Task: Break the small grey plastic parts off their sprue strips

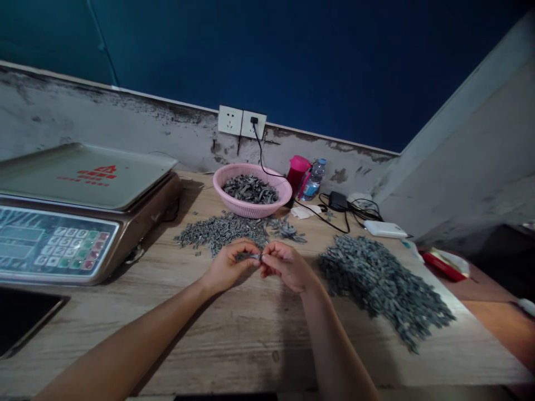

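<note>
My left hand (pixel 237 260) and my right hand (pixel 285 264) meet over the middle of the wooden table, fingertips pinched together. Between them is a small grey strip-like piece (pixel 254 257), mostly covered by the fingers; its exact kind cannot be made out. Just beyond my hands spreads a pile of small grey pieces (pixel 217 231), with a few longer curved grey strips (pixel 286 228) at its right end. To the right of my right hand lies a large heap of grey strips (pixel 380 278). A pink plastic basket (pixel 252 210) behind the pile holds more grey strips.
A digital scale (pixel 142 223) stands at the left, with a dark flat device (pixel 29 317) in front of it. Near the wall are a red cup with a pink lid (pixel 297 172), a water bottle (pixel 314 181), a black adapter (pixel 337 201) with cables, and a white box-shaped device (pixel 385 229).
</note>
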Available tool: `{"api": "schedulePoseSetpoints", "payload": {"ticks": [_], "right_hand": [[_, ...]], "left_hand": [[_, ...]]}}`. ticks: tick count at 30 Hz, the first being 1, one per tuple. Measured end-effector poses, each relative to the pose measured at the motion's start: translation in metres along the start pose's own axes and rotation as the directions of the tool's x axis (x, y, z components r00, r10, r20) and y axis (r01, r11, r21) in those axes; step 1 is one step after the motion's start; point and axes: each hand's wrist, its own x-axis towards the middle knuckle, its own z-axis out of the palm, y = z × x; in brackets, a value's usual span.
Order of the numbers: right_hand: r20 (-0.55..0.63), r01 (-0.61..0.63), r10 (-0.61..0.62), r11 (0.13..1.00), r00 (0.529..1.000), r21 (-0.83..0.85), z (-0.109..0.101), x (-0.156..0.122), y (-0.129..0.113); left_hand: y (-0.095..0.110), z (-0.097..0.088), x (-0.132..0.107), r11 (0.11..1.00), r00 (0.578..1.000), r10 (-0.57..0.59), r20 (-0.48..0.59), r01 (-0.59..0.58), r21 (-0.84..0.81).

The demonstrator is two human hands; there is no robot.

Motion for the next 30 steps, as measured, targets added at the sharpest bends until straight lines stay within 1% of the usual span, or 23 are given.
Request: {"api": "schedulePoseSetpoints", "payload": {"ticks": [5, 9, 11, 12, 14, 17, 18, 20, 23, 25, 27, 28, 30], "right_hand": [[-0.036, -0.015, 0.015, 1.0, 0.999, 0.0, -0.001, 0.002, 0.002], [0.003, -0.008, 0.009, 0.998, 1.0, -0.062, -0.004, 0.003, 0.003], [0.003, 0.003, -0.002, 0.997, 1.0, -0.083, -0.003, 0.003, 0.004], [-0.008, 0.007, -0.007, 0.996, 1.0, -0.084, -0.002, 0.004, 0.005], [-0.064, 0.011, -0.015, 0.997, 0.998, -0.071, 0.002, 0.006, 0.007], [-0.18, 0.032, -0.048, 0.995, 0.983, -0.089, 0.009, 0.012, 0.012], [-0.213, 0.054, -0.08, 0.991, 0.974, -0.125, 0.01, 0.014, 0.015], [-0.248, 0.091, -0.154, 0.964, 0.956, -0.25, 0.011, 0.017, 0.02], [-0.258, 0.08, -0.211, 0.894, 0.943, -0.44, 0.009, 0.02, 0.028], [-0.261, 0.072, -0.231, 0.86, 0.937, -0.505, 0.008, 0.02, 0.03], [-0.269, 0.091, -0.262, 0.852, 0.927, -0.516, 0.008, 0.02, 0.03], [-0.275, 0.102, -0.271, 0.858, 0.923, -0.503, 0.009, 0.02, 0.029], [-0.285, 0.118, -0.262, 0.89, 0.922, -0.439, 0.012, 0.02, 0.027]], "left_hand": [[0.001, -0.001, 0.0, 1.0, 1.0, 0.009, 0.021, -0.01, 0.018], [0.003, -0.003, 0.0, 0.998, 0.996, 0.028, 0.084, -0.033, 0.059], [0.004, -0.004, 0.001, 0.996, 0.993, 0.035, 0.115, -0.043, 0.073], [0.004, -0.004, 0.001, 0.994, 0.992, 0.047, 0.116, -0.058, 0.094], [0.003, -0.005, 0.001, 0.976, 0.992, 0.092, 0.086, -0.107, 0.188], [-0.002, -0.005, 0.001, 0.899, 0.982, 0.187, 0.03, -0.184, 0.398], [-0.003, -0.005, 0.001, 0.865, 0.977, 0.211, 0.021, -0.197, 0.461], [-0.006, -0.004, 0.0, 0.797, 0.97, 0.241, 0.024, -0.213, 0.565], [-0.006, -0.003, -0.001, 0.701, 0.97, 0.233, 0.069, -0.217, 0.679], [-0.003, -0.003, -0.002, 0.664, 0.975, 0.208, 0.083, -0.203, 0.72], [-0.001, -0.003, -0.001, 0.666, 0.98, 0.191, 0.06, -0.174, 0.725], [0.0, -0.004, -0.001, 0.683, 0.981, 0.188, 0.037, -0.158, 0.713], [-0.001, -0.004, 0.001, 0.757, 0.985, 0.17, -0.026, -0.113, 0.643]]}}
